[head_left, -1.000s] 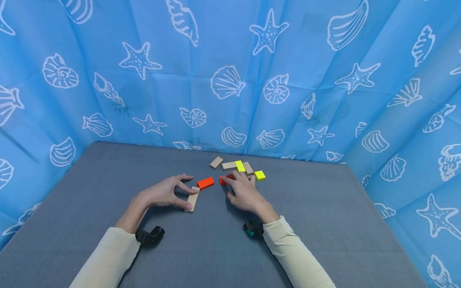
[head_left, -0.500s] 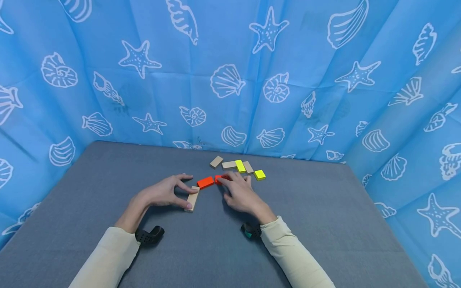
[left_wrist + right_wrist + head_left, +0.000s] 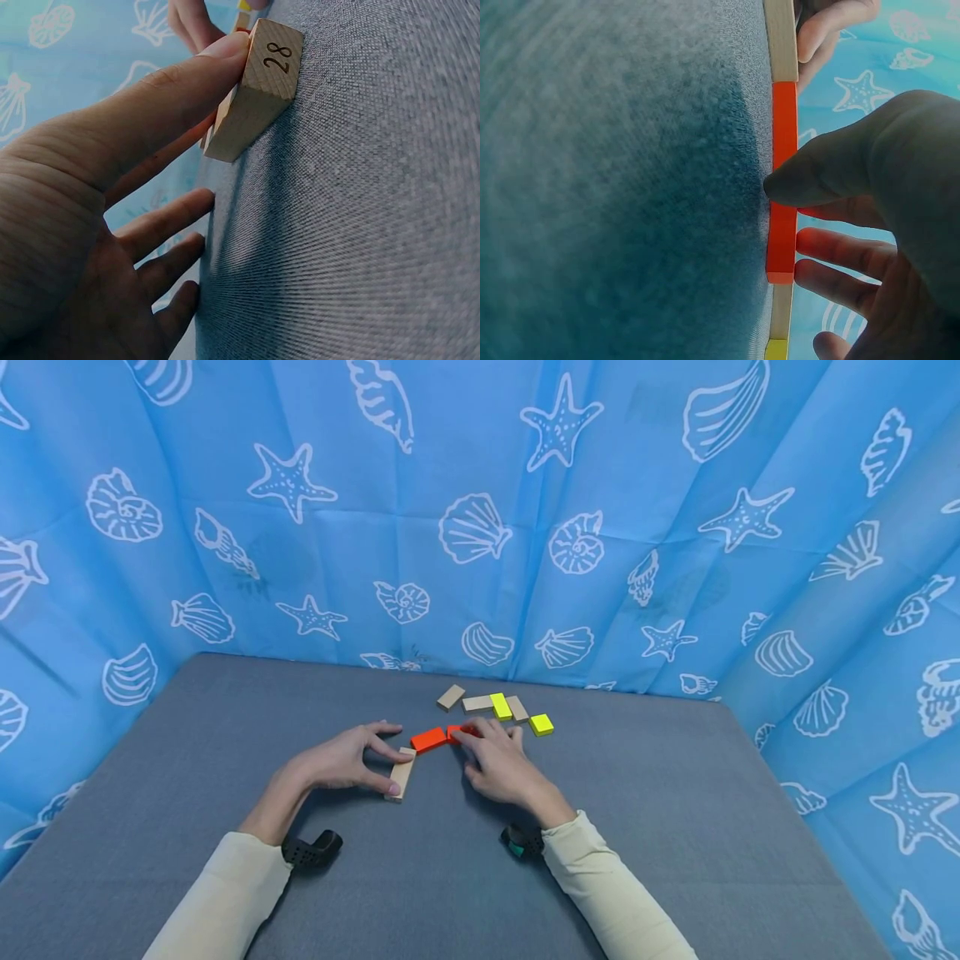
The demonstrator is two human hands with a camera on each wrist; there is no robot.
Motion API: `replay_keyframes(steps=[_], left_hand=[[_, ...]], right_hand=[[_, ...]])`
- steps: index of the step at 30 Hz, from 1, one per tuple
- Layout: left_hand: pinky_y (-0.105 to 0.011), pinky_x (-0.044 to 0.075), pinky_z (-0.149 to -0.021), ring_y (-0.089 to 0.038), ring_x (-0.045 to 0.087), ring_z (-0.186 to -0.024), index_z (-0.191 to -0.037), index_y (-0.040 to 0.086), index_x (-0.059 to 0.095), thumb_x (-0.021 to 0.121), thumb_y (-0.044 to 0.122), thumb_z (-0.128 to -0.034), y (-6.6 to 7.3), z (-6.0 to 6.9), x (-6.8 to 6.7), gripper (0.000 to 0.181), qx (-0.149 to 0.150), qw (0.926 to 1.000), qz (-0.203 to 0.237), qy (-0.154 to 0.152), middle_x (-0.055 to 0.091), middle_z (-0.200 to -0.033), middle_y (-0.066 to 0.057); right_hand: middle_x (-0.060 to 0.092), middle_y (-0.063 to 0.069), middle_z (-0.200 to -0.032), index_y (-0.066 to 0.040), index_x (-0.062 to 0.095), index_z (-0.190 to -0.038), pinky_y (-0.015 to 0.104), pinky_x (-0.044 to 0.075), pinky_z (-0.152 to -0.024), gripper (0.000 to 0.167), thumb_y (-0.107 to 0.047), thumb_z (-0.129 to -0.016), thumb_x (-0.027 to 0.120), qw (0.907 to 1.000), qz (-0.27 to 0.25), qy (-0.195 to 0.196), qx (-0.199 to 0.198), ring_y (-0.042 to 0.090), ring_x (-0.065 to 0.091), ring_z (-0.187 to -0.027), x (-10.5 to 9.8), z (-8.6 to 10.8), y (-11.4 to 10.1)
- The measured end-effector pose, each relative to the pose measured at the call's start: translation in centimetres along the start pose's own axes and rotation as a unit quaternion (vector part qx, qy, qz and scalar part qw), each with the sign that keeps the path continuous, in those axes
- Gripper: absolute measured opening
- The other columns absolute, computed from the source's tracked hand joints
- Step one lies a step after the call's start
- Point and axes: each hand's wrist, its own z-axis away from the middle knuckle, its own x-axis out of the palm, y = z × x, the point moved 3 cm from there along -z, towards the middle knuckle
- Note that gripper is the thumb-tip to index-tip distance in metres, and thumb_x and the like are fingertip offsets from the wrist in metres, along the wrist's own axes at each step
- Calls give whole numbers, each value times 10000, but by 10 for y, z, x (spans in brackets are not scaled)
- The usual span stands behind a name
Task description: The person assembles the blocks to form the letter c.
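Observation:
In the head view a plain wooden block (image 3: pixel 402 774) lies flat at left of centre, and my left hand (image 3: pixel 345 764) pinches its two ends between thumb and finger. The left wrist view shows "28" on the end of this wooden block (image 3: pixel 259 82). Touching or almost touching its far end is a red block (image 3: pixel 428 741). My right hand (image 3: pixel 506 764) holds a second red block (image 3: pixel 453 734) at that one's right end, its thumb on the near side and fingers behind; the hand partly covers it.
Behind my right hand lie a wooden block (image 3: pixel 451 697), further wooden blocks (image 3: pixel 477 704) and two yellow ones (image 3: pixel 542 724). A blue curtain (image 3: pixel 480 527) with white shells hangs along the back of the grey table (image 3: pixel 420 877).
My right hand has moved a little left with the second red block, narrowing the gap to the first red one. My left hand and its wooden block have stayed in place.

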Motion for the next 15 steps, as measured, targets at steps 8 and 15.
replay_keyframes(steps=[8, 15], left_hand=[[-721, 171, -1131, -428, 150, -1519, -1273, 213, 734, 908, 380, -751, 0, 0, 0, 574, -14, 10000, 7, 4, 357, -1612, -119], [-724, 174, -1128, -427, 155, -1517, -1272, 211, 735, 909, 360, -755, 0, 1, -1, 565, 65, 10000, 55, -14, 358, -1611, -121]], right_hand=[[521, 107, -1434, -112, 589, -1436, 506, 305, -922, 527, -129, -924, 713, 9996, -210, 208, -45, 288, 457, -1290, -2, -1, 4], [429, 126, -1555, -62, 509, -1488, 648, 250, -1018, 528, -241, -1007, 631, 9973, -226, 393, 574, 331, 353, -1424, -8, -2, 30]])
